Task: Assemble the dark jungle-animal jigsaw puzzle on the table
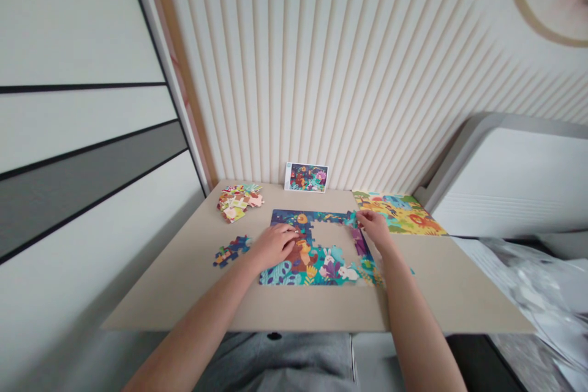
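A partly assembled jigsaw puzzle (321,272) with rabbits, plants and a dark blue upper border lies on the beige table. Its frame encloses a gap in the upper middle to right, where the tabletop shows through. Resting on the puzzle's left part is my left hand (274,246), fingers stretched out and nothing visibly held. At the top right corner, my right hand (374,228) pinches a teal puzzle piece (351,218) between thumb and fingers. Part of the puzzle's lower right side is hidden by my right forearm.
A reference picture card (307,177) leans against the ribbed wall. Left of the puzzle lie loose dark blue pieces (229,252); farther back is a colourful pile of pieces (239,201). A yellow animal puzzle (404,213) lies back right. Clear plastic bags (528,282) sit beyond the table's right edge.
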The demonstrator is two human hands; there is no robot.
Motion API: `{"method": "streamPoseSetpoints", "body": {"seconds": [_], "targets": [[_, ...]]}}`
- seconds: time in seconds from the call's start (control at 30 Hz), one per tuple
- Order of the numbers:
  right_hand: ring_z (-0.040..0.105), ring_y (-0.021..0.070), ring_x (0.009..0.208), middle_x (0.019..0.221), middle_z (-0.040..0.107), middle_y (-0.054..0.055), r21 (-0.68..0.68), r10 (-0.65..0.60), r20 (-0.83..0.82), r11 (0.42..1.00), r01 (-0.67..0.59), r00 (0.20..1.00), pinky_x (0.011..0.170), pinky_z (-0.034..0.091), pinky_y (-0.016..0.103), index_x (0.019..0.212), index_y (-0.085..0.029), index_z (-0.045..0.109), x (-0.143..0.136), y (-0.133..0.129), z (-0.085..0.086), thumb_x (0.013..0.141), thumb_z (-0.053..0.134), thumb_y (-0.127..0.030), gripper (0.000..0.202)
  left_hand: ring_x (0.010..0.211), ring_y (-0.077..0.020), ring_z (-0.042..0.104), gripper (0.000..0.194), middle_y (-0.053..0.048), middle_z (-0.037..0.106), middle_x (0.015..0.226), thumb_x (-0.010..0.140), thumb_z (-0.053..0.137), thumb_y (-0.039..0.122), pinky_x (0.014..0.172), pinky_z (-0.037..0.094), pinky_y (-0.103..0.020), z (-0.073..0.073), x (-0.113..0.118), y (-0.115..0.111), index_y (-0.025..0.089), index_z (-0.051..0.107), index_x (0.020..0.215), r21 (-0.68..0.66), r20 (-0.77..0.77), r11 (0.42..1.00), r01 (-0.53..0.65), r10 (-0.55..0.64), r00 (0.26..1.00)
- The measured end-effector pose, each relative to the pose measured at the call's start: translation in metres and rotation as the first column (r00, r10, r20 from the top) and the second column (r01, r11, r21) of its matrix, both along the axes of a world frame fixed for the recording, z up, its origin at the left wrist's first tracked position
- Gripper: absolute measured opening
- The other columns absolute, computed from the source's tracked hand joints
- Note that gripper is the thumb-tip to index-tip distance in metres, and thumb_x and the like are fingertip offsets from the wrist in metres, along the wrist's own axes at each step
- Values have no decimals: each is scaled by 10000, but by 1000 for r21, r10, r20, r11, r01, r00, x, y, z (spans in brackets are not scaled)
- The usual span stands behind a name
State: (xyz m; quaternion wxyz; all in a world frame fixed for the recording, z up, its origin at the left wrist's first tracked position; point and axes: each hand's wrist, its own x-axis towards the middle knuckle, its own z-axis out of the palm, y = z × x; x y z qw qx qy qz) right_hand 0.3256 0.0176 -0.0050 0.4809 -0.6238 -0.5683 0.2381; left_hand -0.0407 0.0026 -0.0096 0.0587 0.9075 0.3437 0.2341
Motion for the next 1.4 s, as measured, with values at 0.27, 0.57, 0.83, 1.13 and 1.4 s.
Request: {"method": "streamPoseSetpoints", "body": {"seconds": [0.27,0.57,0.83,1.13,1.4], "targets": [[522,135,504,603,626,10,-136,122,-53,982,-128,991,488,388,254,834,-143,726,2,-5,-3,738,714,-586,453,1141,-212,607,304,-60,662,1231,961,510,191,1031,487,-374,1,-1,1,243,691,1200,-16,0,1000,18,-18,1000],[512,131,480,577,620,-8,-182,278,-13,944,-276,960,474,379,249,845,-162,730,-50,-9,-5,782,674,-534,382,1138,-224,611,296,-66,661,1226,959,523,203,1017,492,-377,2,-1,0,246,690,1200,-14,5,1000,15,-15,1000],[631,196,663,747,734,51,-131,260,215,963,-236,941,608,443,283,855,-177,748,-56,-8,-9,816,633,-412,265,1112,-226,622,289,-73,668,1203,964,532,215,988,501,-373,2,-1,0,235,693,1203,8,-5,1000,23,-22,1000],[658,218,691,808,751,51,-119,204,469,979,-167,859,632,442,303,929,-214,770,-44,-2,-15,857,583,-393,269,1122,-252,613,272,-94,669,1194,976,531,253,1031,451,-425,33,-22,-38,229,662,1214,99,-103,992,-79,90,991],[652,230,790,926,743,90,5,77,550,995,-96,832,725,457,322,996,-185,755,-47,-3,-9,858,566,-363,293,1238,-329,565,474,-151,626,1333,900,651,377,1055,432,-460,13,-130,-36,180,603,1329,-80,-112,872,-482,473,874]]}}
